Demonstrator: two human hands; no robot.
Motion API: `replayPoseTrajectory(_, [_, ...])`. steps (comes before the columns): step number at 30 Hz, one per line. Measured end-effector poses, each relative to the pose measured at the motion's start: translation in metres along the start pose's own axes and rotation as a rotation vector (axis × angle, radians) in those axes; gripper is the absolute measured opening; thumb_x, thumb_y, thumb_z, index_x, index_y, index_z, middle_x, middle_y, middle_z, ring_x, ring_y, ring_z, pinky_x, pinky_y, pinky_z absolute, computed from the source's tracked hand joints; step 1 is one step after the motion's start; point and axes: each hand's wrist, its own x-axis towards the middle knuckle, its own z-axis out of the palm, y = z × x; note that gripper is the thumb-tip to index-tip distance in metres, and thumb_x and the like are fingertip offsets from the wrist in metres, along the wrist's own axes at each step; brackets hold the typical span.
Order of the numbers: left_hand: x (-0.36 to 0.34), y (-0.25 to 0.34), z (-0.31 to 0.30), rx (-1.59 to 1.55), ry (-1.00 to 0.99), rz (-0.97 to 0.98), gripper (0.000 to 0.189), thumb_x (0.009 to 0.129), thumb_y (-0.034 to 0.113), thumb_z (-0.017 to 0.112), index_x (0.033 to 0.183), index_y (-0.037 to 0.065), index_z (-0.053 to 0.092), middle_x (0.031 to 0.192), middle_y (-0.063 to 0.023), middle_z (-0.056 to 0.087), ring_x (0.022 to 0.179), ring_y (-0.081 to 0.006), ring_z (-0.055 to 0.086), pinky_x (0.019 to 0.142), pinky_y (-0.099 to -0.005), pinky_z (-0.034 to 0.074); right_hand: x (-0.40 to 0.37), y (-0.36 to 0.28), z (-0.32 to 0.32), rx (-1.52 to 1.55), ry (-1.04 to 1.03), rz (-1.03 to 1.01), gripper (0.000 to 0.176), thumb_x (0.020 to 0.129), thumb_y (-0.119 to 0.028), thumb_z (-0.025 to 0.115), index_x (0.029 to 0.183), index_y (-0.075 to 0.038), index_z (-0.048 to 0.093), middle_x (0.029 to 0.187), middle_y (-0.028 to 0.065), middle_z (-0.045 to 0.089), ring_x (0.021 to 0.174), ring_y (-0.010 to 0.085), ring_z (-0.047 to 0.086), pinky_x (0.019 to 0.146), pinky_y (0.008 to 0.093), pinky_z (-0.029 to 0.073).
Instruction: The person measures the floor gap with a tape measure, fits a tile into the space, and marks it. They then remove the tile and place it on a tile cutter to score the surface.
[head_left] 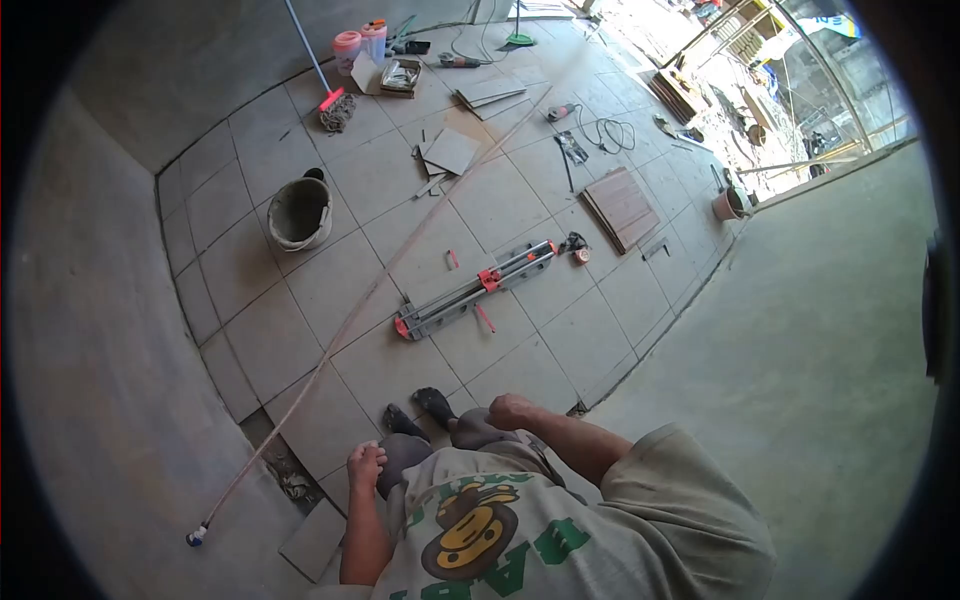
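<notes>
My left hand [367, 466] is closed beside my left knee, fingers curled in and nothing showing in them. Near my right thigh my right hand [512, 411] makes a fist, seen from the back; nothing sticks out of it. In front of my feet a manual tile cutter [478, 289] with twin rails and red end pieces lies slantwise on the tiled floor [385, 360]. Neither hand touches it. A short red bar [485, 319] lies beside the cutter, and a smaller red piece [452, 259] is on its far side.
A bucket [300, 213] stands left, a mop [336, 109] behind it. Stacked tiles [621, 208], tile offcuts [450, 150] and corded power tools [561, 112] are ahead. A thin hose-like line [322, 362] crosses the floor. An open floor gap [290, 478] is at left.
</notes>
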Motion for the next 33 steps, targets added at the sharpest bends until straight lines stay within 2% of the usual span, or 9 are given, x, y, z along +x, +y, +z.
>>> replayPoseTrajectory(5, [0.042, 0.058, 0.045, 0.192, -0.249, 0.110, 0.030, 0.087, 0.027, 0.059, 0.101, 0.001, 0.061, 0.081, -0.0057, 0.064, 0.066, -0.0120, 0.060, 0.056, -0.0254, 0.047, -0.037, 0.089, 0.019, 0.225, 0.040, 0.322, 0.039, 0.082, -0.030, 0.049, 0.102, -0.003, 0.067, 0.113, 0.0190, 0.062, 0.107, 0.0327, 0.059, 0.091, 0.0404, 0.047])
replayPoseTrajectory(10, [0.123, 0.095, 0.038, 0.366, -0.130, 0.122, 0.026, 0.088, 0.023, 0.056, 0.097, 0.000, 0.060, 0.079, -0.0079, 0.064, 0.062, -0.0142, 0.060, 0.056, -0.0272, 0.048, -0.050, 0.123, 0.070, 0.365, 0.093, 0.466, 0.044, 0.080, -0.038, 0.052, 0.106, -0.006, 0.066, 0.116, 0.0178, 0.061, 0.109, 0.0327, 0.058, 0.091, 0.0390, 0.047])
replayPoseTrajectory(13, [0.136, 0.149, 0.043, 0.219, -0.079, 0.071, 0.028, 0.088, 0.025, 0.056, 0.101, 0.000, 0.058, 0.078, -0.0085, 0.064, 0.062, -0.0147, 0.061, 0.051, -0.0270, 0.045, -0.061, 0.112, 0.035, 0.513, 0.063, 0.435, 0.043, 0.079, -0.038, 0.053, 0.104, -0.005, 0.067, 0.113, 0.0181, 0.063, 0.108, 0.0329, 0.058, 0.091, 0.0387, 0.047])
replayPoseTrajectory(19, [0.157, 0.207, 0.102, 0.404, 0.027, 0.132, 0.039, 0.091, 0.038, 0.053, 0.099, 0.000, 0.058, 0.073, -0.0069, 0.062, 0.057, -0.0159, 0.060, 0.048, -0.0267, 0.043, -0.027, 0.200, -0.035, 0.532, 0.159, 0.548, 0.039, 0.075, -0.028, 0.052, 0.102, -0.004, 0.067, 0.107, 0.0211, 0.063, 0.102, 0.0348, 0.060, 0.088, 0.0405, 0.047])
replayPoseTrajectory(25, [0.161, 0.197, 0.221, 0.389, 0.045, -0.098, 0.050, 0.090, 0.045, 0.051, 0.081, -0.002, 0.061, 0.056, -0.0056, 0.055, 0.047, -0.0150, 0.052, 0.044, -0.0273, 0.041, 0.070, 0.396, -0.111, 0.711, 0.182, 0.545, 0.038, 0.075, -0.028, 0.055, 0.100, -0.002, 0.068, 0.106, 0.0214, 0.064, 0.103, 0.0337, 0.060, 0.090, 0.0388, 0.047])
replayPoseTrajectory(28, [0.121, 0.178, 0.336, 0.462, 0.022, -0.245, 0.047, 0.091, 0.039, 0.051, 0.078, -0.004, 0.065, 0.053, -0.0070, 0.053, 0.045, -0.0157, 0.050, 0.044, -0.0282, 0.042, 0.147, 0.498, -0.182, 0.589, 0.085, 0.532, 0.041, 0.078, -0.027, 0.055, 0.112, -0.004, 0.063, 0.114, 0.0208, 0.061, 0.108, 0.0335, 0.058, 0.092, 0.0408, 0.046])
replayPoseTrajectory(30, [0.097, 0.158, 0.423, 0.446, -0.253, -0.343, 0.037, 0.094, 0.022, 0.047, 0.117, -0.005, 0.056, 0.069, -0.0131, 0.064, 0.057, -0.0189, 0.061, 0.056, -0.0295, 0.051, 0.208, 0.566, -0.229, 0.666, 0.166, 0.572, 0.037, 0.081, -0.027, 0.053, 0.107, -0.002, 0.062, 0.113, 0.0208, 0.061, 0.110, 0.0332, 0.056, 0.093, 0.0409, 0.045])
replayPoseTrajectory(32, [0.079, 0.155, 0.509, 0.480, -0.528, -0.416, 0.044, 0.094, 0.021, 0.047, 0.132, -0.001, 0.045, 0.091, -0.0161, 0.067, 0.080, -0.0217, 0.066, 0.075, -0.0302, 0.051, 0.260, 0.616, -0.263, 0.656, 0.307, 0.611, 0.042, 0.083, -0.027, 0.054, 0.116, -0.003, 0.057, 0.118, 0.0206, 0.059, 0.113, 0.0328, 0.055, 0.094, 0.0420, 0.044])
replayPoseTrajectory(33, [0.074, 0.152, 0.544, 0.470, -0.512, -0.468, 0.044, 0.094, 0.021, 0.047, 0.132, -0.001, 0.045, 0.091, -0.0161, 0.067, 0.080, -0.0217, 0.066, 0.075, -0.0302, 0.051, 0.285, 0.638, -0.274, 0.607, 0.267, 0.624, 0.045, 0.084, -0.028, 0.055, 0.122, -0.003, 0.052, 0.123, 0.0203, 0.056, 0.115, 0.0328, 0.053, 0.095, 0.0425, 0.045])
